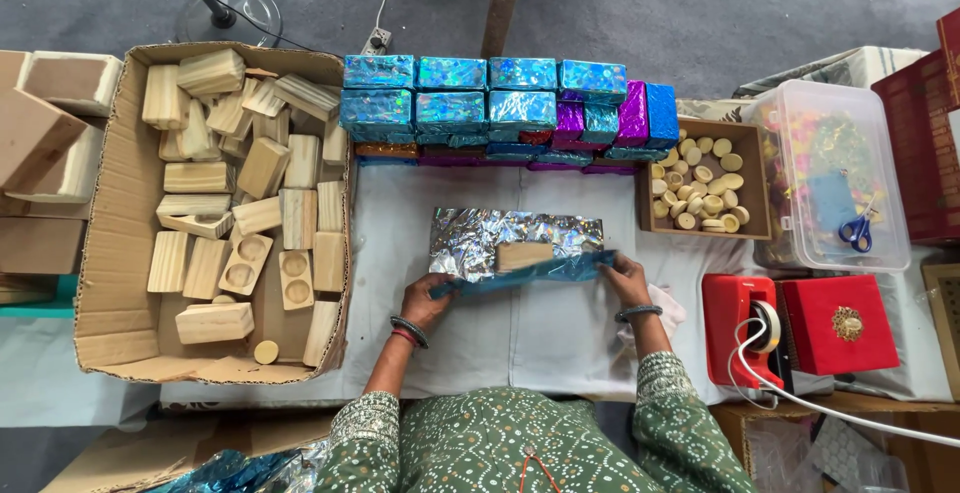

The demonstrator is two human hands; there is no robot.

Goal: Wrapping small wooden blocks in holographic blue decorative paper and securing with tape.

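Folding holographic foil wrap (pixel 500 238) over a small wooden block (pixel 524 255), a person in a green patterned garment works at the middle of a white-covered table (pixel 560 333), near its front edge. The left hand (pixel 428 298) pinches the near-left corner of the sheet, and the right hand (pixel 626 278) grips the near-right corner; both are closed on the foil, lifting its blue-tinted near edge up toward the block. The block lies flat on the silver side of the sheet, roughly centred.

The foil looks thin, light and crinkly (it creases readily and would likely tear if pulled hard), so the corners and the edge are the sensible places to hold it. The block appears rigid and fairly light, with flat faces that are easy to grasp by the long sides.

Along the far edge of the table stands a row of wrapped boxes (pixel 500 98) in blue and purple foil. At the left edge sits a cardboard carton (pixel 110 253) of bare wooden blocks; toward the right are a tray of small wooden discs (pixel 700 185), a clear plastic tub (pixel 830 173) with blue-handled scissors (pixel 858 233) on it, and a red tape dispenser (pixel 742 323).
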